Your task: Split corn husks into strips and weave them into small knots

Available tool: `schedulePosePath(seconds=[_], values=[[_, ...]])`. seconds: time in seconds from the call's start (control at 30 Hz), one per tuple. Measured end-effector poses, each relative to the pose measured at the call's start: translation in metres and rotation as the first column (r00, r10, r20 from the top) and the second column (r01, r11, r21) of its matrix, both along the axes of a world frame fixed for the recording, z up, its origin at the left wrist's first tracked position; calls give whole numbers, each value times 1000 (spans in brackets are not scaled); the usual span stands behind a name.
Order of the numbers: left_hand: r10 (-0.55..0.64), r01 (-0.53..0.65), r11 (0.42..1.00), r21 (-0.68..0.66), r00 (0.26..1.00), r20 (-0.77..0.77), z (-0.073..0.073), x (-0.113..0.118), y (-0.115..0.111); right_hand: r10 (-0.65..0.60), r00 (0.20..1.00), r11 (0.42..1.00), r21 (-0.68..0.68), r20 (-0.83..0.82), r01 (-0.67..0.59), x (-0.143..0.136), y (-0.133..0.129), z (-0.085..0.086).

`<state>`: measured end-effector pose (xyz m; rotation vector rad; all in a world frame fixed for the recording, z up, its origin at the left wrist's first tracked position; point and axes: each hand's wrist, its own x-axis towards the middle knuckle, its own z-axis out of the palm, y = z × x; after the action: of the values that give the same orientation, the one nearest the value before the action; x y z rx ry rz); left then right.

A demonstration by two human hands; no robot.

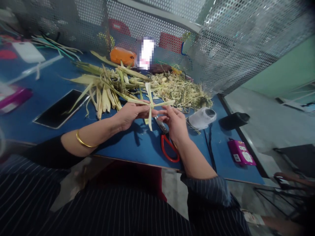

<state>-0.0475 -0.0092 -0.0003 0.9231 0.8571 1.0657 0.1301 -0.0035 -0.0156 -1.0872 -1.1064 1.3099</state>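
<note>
A cross of folded pale corn husk strips (151,105) is held above the table, with its arms pointing four ways from a knotted middle. My left hand (131,114) pinches it by the left arm close to that middle. On the other side, my right hand (176,123) has its fingers curled at the right arm, its thumb and forefinger against the strip. Red-handled scissors (169,149) lie on the table below, partly covered by my right hand. Behind the cross is a bundle of dried corn husks (105,98), beside a heap of shredded husk scraps (182,90).
On the blue table (118,147) lie a dark tablet-like panel (61,109), a white-wrapped roll (203,118), a black cylinder (233,121) and a purple packet (242,152). An orange pouch (123,56) sits against the perforated metal screen (157,19) at the back.
</note>
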Motion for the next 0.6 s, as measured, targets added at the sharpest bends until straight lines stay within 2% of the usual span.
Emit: schedulePosePath(seconds=[0.07, 0.13, 0.23, 0.47, 0.6], values=[[34, -34, 999, 41, 999, 1, 0, 0, 1, 56, 998, 996, -76, 15, -54, -5, -5, 1], [59, -58, 997, 58, 998, -12, -1, 0, 2, 183, 982, 977, -115, 48, -177, -11, -12, 2], [70, -68, 995, 74, 997, -14, -2, 2, 0, 296, 944, 954, -93, 150, -284, -19, -19, 3], [78, -78, 993, 89, 997, 2, -3, 5, -1, 204, 895, 955, 118, 397, -271, -21, -21, 0], [126, -128, 991, 32, 990, 58, -5, 8, -2, 199, 853, 934, 171, 482, -314, -19, -22, 0]])
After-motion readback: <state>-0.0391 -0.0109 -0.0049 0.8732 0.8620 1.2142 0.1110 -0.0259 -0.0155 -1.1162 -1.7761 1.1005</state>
